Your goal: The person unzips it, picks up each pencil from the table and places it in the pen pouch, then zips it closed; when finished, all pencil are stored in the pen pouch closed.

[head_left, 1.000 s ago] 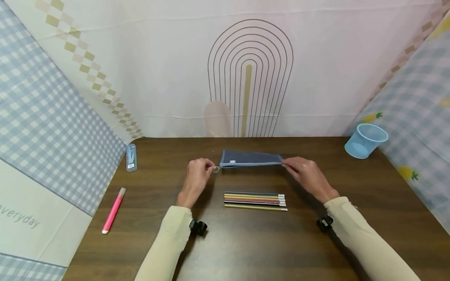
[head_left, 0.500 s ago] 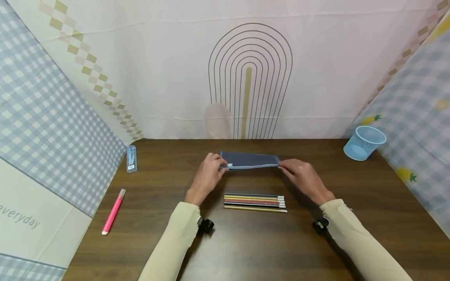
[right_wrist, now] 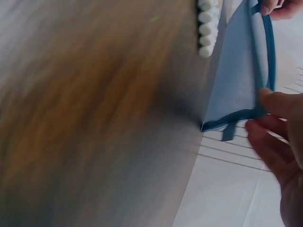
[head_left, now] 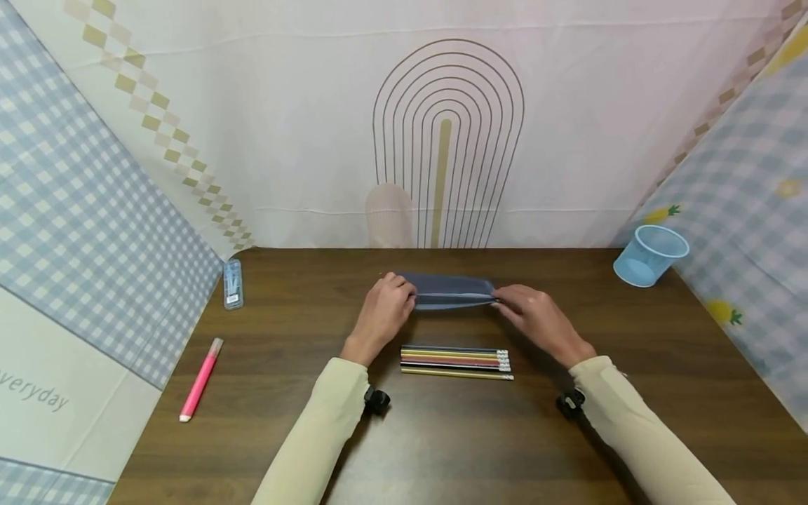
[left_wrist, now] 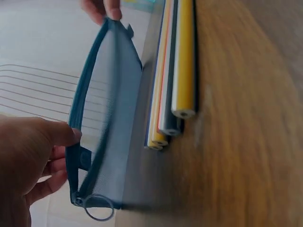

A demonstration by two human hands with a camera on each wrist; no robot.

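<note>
A dark blue mesh zip pouch stands above the table, held at both ends. My left hand pinches the rim near its left end, beside a small tab. At the opposite end, my right hand grips the corner between thumb and fingers. In the left wrist view the mouth of the pouch gapes, its two rims apart, and a metal ring hangs at the near corner. Several pencils lie side by side in front of the pouch, their white eraser ends pointing right.
A pink marker and a small clear-blue case lie on the left of the wooden table. A light blue cup stands tilted at the back right. Cloth sheets hang at the back and sides.
My left hand has left the ring at the corner and moved right to the pouch's rim. The pouch's mouth has spread apart and tipped toward me. The pencils stay put.
</note>
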